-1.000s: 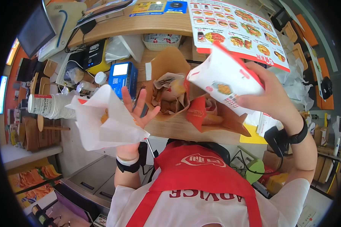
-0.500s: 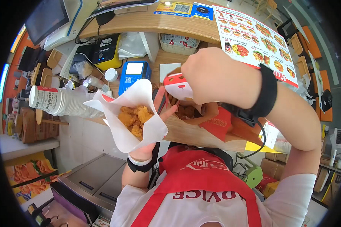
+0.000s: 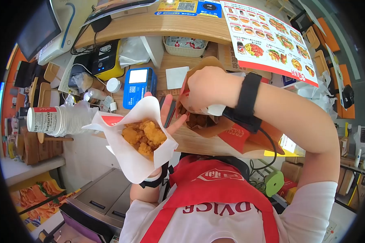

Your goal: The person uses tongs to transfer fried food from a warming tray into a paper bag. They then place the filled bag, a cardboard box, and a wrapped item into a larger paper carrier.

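While hands (image 3: 205, 87) hold, one bag (image 3: 144, 166), one carton (image 3: 215, 109) show.

Free: bare table (image 3: 198, 143) strip along the near edge.
Behind: terminal (image 3: 138, 82), bag (image 3: 213, 129) and basket (image 3: 185, 45) crowd the way.
Left: cup stack (image 3: 54, 120) blocks.

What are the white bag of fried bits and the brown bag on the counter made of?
The white bag in the left hand: thin matte paper, seemingly; sharp creases. The brown bag: matte kraft-like paper, rim crumpled. The right hand grips a white pack inside, material unclear.
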Tool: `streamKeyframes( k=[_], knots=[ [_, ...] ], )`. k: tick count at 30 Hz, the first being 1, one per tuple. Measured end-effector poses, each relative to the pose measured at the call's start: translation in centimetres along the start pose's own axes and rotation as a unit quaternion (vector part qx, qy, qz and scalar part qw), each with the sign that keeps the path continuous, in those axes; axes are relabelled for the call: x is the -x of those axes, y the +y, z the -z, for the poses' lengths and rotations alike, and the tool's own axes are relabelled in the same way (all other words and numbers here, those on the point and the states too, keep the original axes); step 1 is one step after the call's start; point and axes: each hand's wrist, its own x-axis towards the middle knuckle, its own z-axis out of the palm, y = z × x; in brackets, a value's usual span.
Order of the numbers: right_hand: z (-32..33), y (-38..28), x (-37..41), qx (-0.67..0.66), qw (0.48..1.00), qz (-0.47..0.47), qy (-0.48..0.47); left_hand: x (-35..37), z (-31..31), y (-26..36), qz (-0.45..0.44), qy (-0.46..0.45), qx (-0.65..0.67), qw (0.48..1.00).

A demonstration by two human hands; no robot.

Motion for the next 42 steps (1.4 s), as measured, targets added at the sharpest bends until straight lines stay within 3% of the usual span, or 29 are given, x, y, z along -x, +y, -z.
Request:
streamKeyframes(
  k=[2,3,7,9,11,12,14,15,16,18,19,20,21,22,24,25,28,30,31,32,33,34,36,37,39,42],
  knots=[
    [-0.9,1.3,0.1,-0.146,0.989,-0.007,0.033,-0.1,0.6,-0.1,-0.008,-0.056,-0.063,0.996],
    [-1.0,1.7,0.0,-0.186,0.981,-0.036,-0.028,-0.1,0.8,-0.2,-0.007,-0.057,-0.064,0.996],
    [-4.0,3.1,1.0,-0.063,0.991,-0.030,-0.114,0.3,1.0,-0.1,0.017,-0.064,0.054,0.996],
    [-4.5,3.6,2.9,-0.164,0.981,0.062,0.086,1.0,0.6,0.1,0.033,-0.047,0.086,0.995],
    [-4.1,3.9,4.7,-0.285,0.904,0.165,0.272,1.7,-0.7,0.3,0.076,-0.047,0.148,0.985],
    [-2.9,3.7,6.2,-0.413,0.869,0.163,0.217,0.8,-1.7,0.2,0.098,-0.082,0.073,0.989],
    [-0.7,2.9,9.5,-0.601,0.775,0.154,0.124,0.3,-2.8,-2.1,0.030,-0.110,-0.050,0.992],
    [0.1,2.6,11.2,-0.665,0.726,0.150,0.090,-0.3,-1.9,-2.7,-0.003,-0.111,-0.172,0.979],
    [1.4,2.5,13.0,-0.697,0.715,0.060,-0.013,-0.8,-2.0,-3.6,0.003,-0.089,-0.147,0.985],
    [-0.2,2.4,13.9,-0.589,0.762,0.194,0.186,-1.4,-2.0,-4.9,0.025,-0.118,-0.090,0.989],
    [-0.4,2.5,14.5,-0.590,0.761,0.190,0.192,-1.2,-2.6,-4.8,0.026,-0.092,-0.198,0.976],
    [-0.2,2.5,15.3,-0.515,0.794,0.198,0.256,-1.1,-3.1,-4.7,0.026,-0.066,-0.303,0.950],
    [-0.3,2.6,16.0,-0.435,0.819,0.201,0.317,-1.8,-3.7,-5.3,0.077,-0.061,-0.210,0.973],
    [-0.7,2.7,16.4,-0.437,0.818,0.191,0.320,-1.4,-4.8,-6.4,0.042,-0.027,-0.225,0.973],
    [-1.6,3.1,17.1,-0.356,0.862,0.034,0.359,-1.7,-6.0,-7.8,0.063,-0.057,-0.214,0.973],
    [-1.2,3.6,18.1,-0.340,0.874,0.016,0.347,-1.4,-6.1,-8.4,0.074,-0.060,-0.213,0.972],
    [-2.5,5.2,21.5,-0.340,0.834,-0.026,0.435,-0.7,-6.3,-9.9,0.097,-0.086,-0.193,0.973],
    [-3.2,5.9,24.2,-0.322,0.798,-0.040,0.507,-0.3,-6.1,-10.7,0.073,-0.183,-0.324,0.925],
    [-3.8,5.9,25.2,-0.322,0.799,-0.044,0.507,-0.5,-6.3,-10.1,0.071,-0.287,-0.485,0.823],
    [-4.3,5.8,26.0,-0.342,0.774,-0.093,0.524,-0.8,-6.5,-9.5,0.063,-0.379,-0.623,0.681],
    [-4.8,5.9,26.6,-0.362,0.746,-0.142,0.540,-0.2,-6.3,-10.2,-0.004,-0.422,-0.679,0.601],
    [-5.5,6.4,26.8,-0.363,0.745,-0.144,0.541,0.2,-5.9,-10.6,-0.002,-0.424,-0.679,0.599],
    [-7.4,7.4,26.3,-0.168,0.862,-0.056,0.474,0.7,-4.7,-11.2,-0.099,-0.466,-0.749,0.461],
    [-8.2,7.2,25.5,-0.151,0.876,-0.039,0.456,0.8,-4.2,-11.3,-0.134,-0.477,-0.753,0.434],
    [-9.3,6.5,23.5,-0.135,0.889,-0.023,0.436,1.0,-3.9,-11.7,-0.156,-0.485,-0.745,0.431],
    [-10.6,6.3,21.0,-0.073,0.924,-0.076,0.367,1.7,-3.4,-12.4,-0.191,-0.493,-0.730,0.433]
  ],
)
